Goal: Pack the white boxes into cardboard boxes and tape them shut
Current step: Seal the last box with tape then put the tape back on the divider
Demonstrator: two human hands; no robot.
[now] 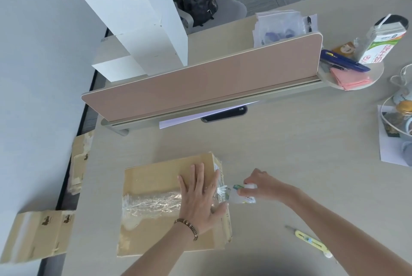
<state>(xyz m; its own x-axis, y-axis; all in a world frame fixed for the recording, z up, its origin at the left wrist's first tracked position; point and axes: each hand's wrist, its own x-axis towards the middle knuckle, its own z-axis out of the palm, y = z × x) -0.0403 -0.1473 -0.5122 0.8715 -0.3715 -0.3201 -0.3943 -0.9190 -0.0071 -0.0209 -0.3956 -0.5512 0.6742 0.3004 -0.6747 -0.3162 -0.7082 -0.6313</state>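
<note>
A closed cardboard box [174, 206] lies near the front edge of the pale desk [289, 153], a wrinkled band of clear tape [151, 205] across its top. The left hand [199, 199] presses flat on the lid, fingers spread, gripping nothing. The right hand [259, 183], just beside the box's right end, pinches a tape roll [242, 195]. A yellow utility knife [311, 241] lies nearby; a tan divider [200, 83] stands behind.

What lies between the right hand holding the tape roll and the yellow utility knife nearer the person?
Only bare desk: in the head view, nothing sits between the right hand on the tape roll and the yellow utility knife.
</note>
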